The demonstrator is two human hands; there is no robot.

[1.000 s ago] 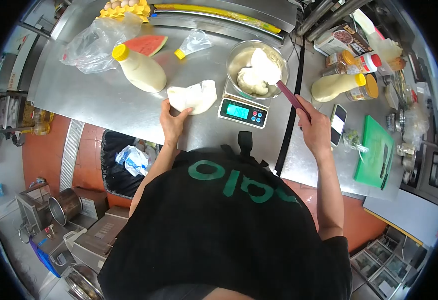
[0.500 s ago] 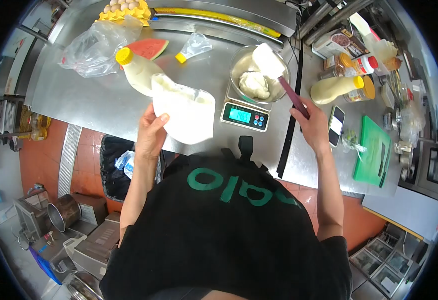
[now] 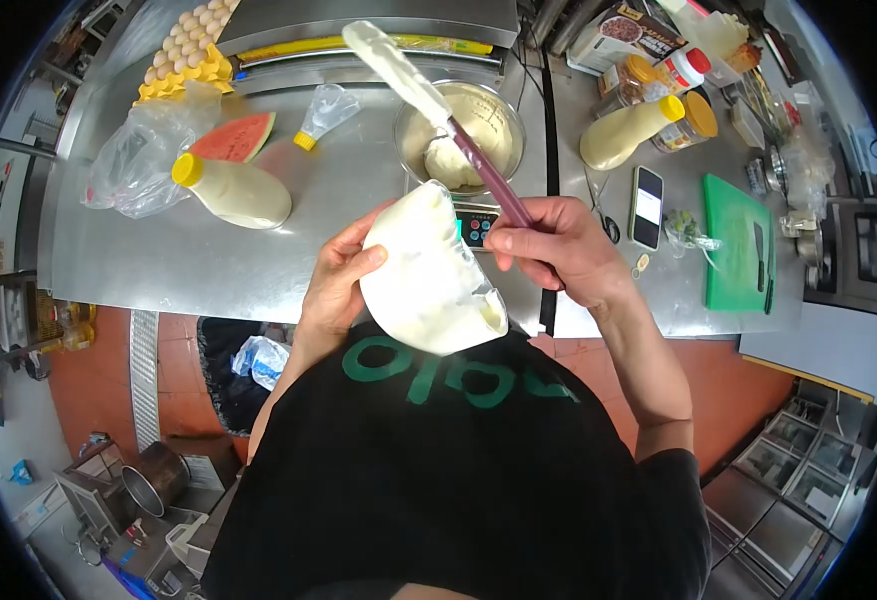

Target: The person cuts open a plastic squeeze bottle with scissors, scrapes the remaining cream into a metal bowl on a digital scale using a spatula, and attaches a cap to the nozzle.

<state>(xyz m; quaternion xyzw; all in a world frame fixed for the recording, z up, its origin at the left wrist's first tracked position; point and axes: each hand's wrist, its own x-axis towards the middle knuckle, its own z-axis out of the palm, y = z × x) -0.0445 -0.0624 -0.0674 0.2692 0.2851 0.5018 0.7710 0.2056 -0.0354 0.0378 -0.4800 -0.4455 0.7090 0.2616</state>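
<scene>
Head view: you look down at your two hands above a steel worktop (image 3: 288, 270).
Left hand (image 3: 343, 270): thumb and fingers pinch the left side of a soft, creamy-white pouch of thin plastic film (image 3: 413, 280).
Pouch: held in front of your black shirt (image 3: 438, 450), tilted, partly covering the scale.
Right hand (image 3: 568, 250): closed around the maroon handle of a long spatula (image 3: 461, 140), its blade thickly coated in white cream.
Spatula: slants up and left across the bowl; blade tip beyond the rim.
Bowl: round, shiny metal (image 3: 505, 150), with pale cream inside, sitting on a digital kitchen scale (image 3: 476, 230).
Worktop left: yellow-capped bottle of pale liquid (image 3: 243, 195), red watermelon slice (image 3: 233, 140).
Worktop right: phone with lit screen (image 3: 646, 208), green rectangular cutting board (image 3: 728, 220).
</scene>
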